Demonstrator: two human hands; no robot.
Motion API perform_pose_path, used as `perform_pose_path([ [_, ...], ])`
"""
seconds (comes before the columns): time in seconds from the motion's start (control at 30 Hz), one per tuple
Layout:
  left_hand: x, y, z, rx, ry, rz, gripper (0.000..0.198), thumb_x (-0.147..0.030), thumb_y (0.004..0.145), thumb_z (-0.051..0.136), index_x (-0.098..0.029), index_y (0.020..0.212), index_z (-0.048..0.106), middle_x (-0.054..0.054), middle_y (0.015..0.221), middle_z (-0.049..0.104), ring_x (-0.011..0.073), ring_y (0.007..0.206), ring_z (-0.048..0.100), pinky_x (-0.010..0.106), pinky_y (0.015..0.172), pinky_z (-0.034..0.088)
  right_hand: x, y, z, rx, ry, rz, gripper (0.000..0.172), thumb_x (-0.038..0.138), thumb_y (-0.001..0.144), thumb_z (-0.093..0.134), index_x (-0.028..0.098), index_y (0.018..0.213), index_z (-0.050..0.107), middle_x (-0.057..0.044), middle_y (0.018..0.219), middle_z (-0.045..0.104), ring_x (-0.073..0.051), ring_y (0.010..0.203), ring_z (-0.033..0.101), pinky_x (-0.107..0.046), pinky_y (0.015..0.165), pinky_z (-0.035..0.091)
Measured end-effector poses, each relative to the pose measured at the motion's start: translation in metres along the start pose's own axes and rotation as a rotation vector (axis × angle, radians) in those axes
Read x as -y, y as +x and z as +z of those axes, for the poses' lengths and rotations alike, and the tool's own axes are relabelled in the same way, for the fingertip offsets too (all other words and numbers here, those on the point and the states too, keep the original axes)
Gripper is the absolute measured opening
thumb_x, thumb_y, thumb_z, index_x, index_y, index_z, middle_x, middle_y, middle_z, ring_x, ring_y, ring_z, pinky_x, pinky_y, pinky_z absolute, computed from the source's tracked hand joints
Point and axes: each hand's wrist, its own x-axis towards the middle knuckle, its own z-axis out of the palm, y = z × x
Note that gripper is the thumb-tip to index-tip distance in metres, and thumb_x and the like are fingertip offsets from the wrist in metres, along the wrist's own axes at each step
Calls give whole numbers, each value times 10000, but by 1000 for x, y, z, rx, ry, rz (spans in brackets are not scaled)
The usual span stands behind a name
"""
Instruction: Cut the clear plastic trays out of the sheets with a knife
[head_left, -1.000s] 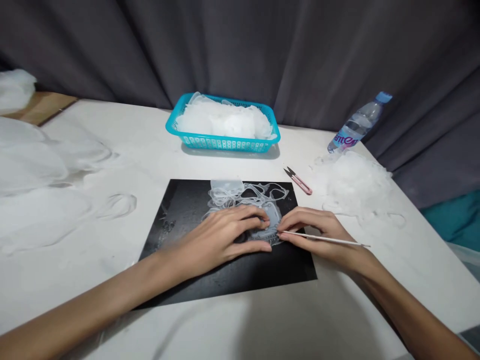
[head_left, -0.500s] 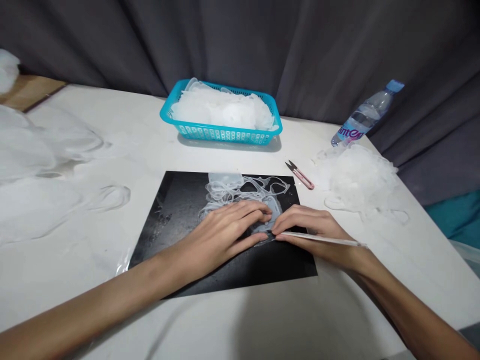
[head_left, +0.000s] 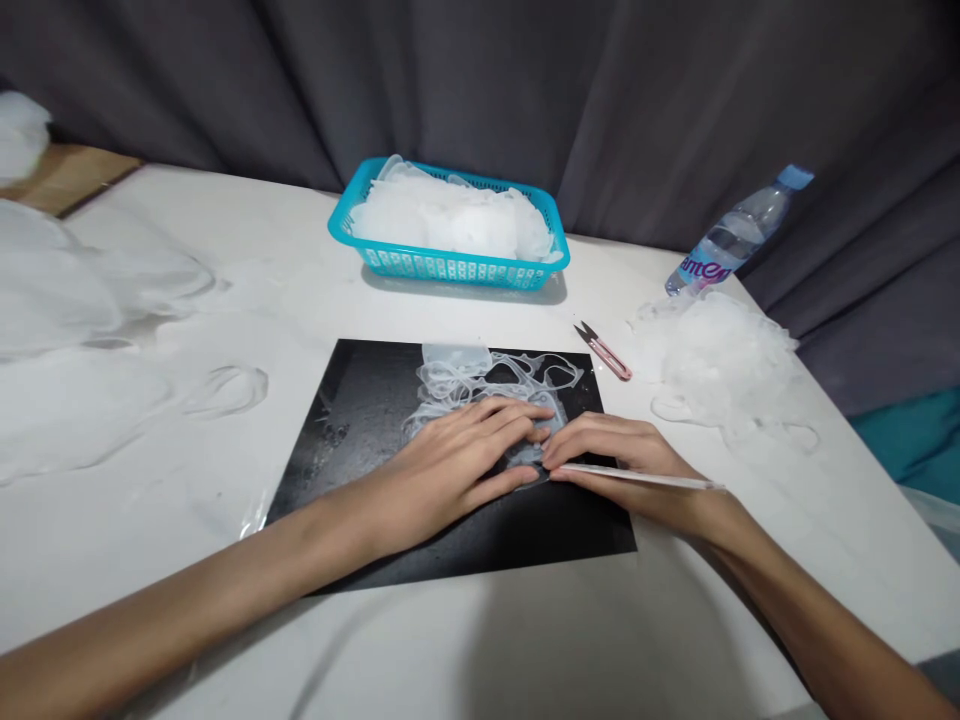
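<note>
My left hand [head_left: 480, 448] lies palm down on a translucent, rubbery-looking sheet piece [head_left: 532, 455], its fingers stretched out and a little apart. Thin cut-out strips of the same translucent material [head_left: 495, 378] lie tangled just beyond it. Pinched in my right hand [head_left: 611, 448] is a slim white stick-like tool [head_left: 645, 477], whose tip is hidden by the fingers at the sheet's right edge. Under both hands is a black mat [head_left: 360, 440]. My two hands are close together, with the thumbs nearly meeting.
Behind the mat stands a blue basket [head_left: 450, 268] full of translucent pieces. Pink-handled thread snips [head_left: 604, 352] lie right of the mat. Farther right are a heap of translucent scraps [head_left: 720, 350] and a tilted water bottle [head_left: 739, 235]. More translucent sheets [head_left: 67, 390] spread at left.
My left fingers have shifted slightly and reach farther over the sheet piece. My right hand keeps its pinch on the tool at nearly the same spot. The view has moved slightly.
</note>
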Motion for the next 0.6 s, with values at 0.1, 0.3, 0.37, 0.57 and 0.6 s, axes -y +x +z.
perform_pose_path([
  [0.1,1,0,0,0,10,5,347,-438,1103,520,-281,1406,583,34,1620,521,265,1487,459,411,1182,406,0,0,0,6,-38,-31,131,259,1058,625,244,1114,743,-45,1098,775,-201,1090,715,-356,973,578],
  [0.3,1,1,1,-19,14,31,336,-425,1099,531,-267,1386,604,48,1602,544,271,1469,483,420,1186,417,5,3,1,46,-121,-111,169,237,1090,552,242,1163,703,-66,1122,777,-208,1119,717,-375,992,569],
  [0.37,1,1,0,-18,18,29,349,-433,1098,531,-265,1395,602,51,1602,544,271,1466,488,423,1185,421,8,2,-2,58,-169,-138,196,206,1093,528,235,1187,696,-76,1139,775,-212,1132,720,-375,985,568],
  [0.57,3,-1,1,-43,9,39,369,-434,1097,530,-276,1421,608,56,1594,553,273,1452,511,416,1171,444,14,-14,-23,43,-188,-4,220,239,1084,541,258,1203,724,-83,1184,771,-239,1090,741,-378,940,596],
  [0.6,4,-1,1,-43,10,39,370,-432,1096,533,-278,1424,608,55,1594,553,274,1451,511,418,1173,442,16,-17,-26,22,-164,32,204,247,1077,561,256,1185,732,-84,1186,769,-242,1092,740,-377,949,595],
])
